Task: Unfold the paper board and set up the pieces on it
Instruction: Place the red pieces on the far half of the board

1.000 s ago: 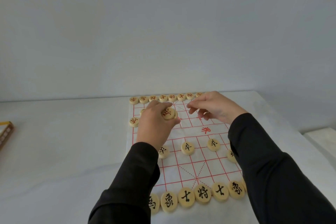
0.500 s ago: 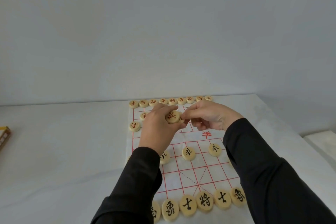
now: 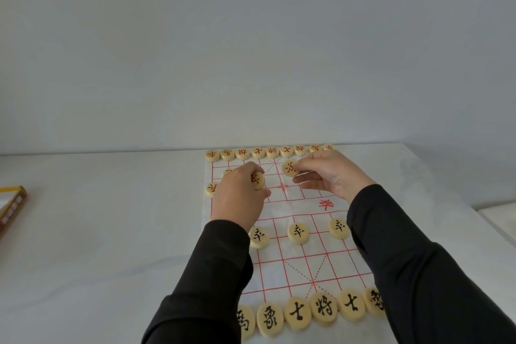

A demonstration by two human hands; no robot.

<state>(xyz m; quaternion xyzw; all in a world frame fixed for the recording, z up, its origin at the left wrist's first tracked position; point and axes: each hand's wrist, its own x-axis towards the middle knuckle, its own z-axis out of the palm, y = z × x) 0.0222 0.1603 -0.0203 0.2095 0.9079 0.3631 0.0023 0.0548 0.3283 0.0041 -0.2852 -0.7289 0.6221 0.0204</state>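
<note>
The white paper board (image 3: pixel 296 262) with red grid lines lies unfolded on the table. Round wooden pieces with red characters line its far edge (image 3: pixel 258 152); black-character pieces line the near edge (image 3: pixel 324 308), and black pawns (image 3: pixel 298 232) stand mid-board. My left hand (image 3: pixel 240 195) grips a red-character piece (image 3: pixel 257 180) over the far left part of the board. My right hand (image 3: pixel 332 176) pinches another red-character piece (image 3: pixel 290 167) near the far centre. A red pawn (image 3: pixel 212 188) sits at the left edge.
A wooden box (image 3: pixel 11 207) with a yellow rim lies at the table's left edge. A pale wall rises behind the table. The table's right edge drops off beside a lower white surface (image 3: pixel 499 218).
The hands met over one piece, then parted. My right hand now holds a red piece of its own to the right, and my left hand keeps another.
</note>
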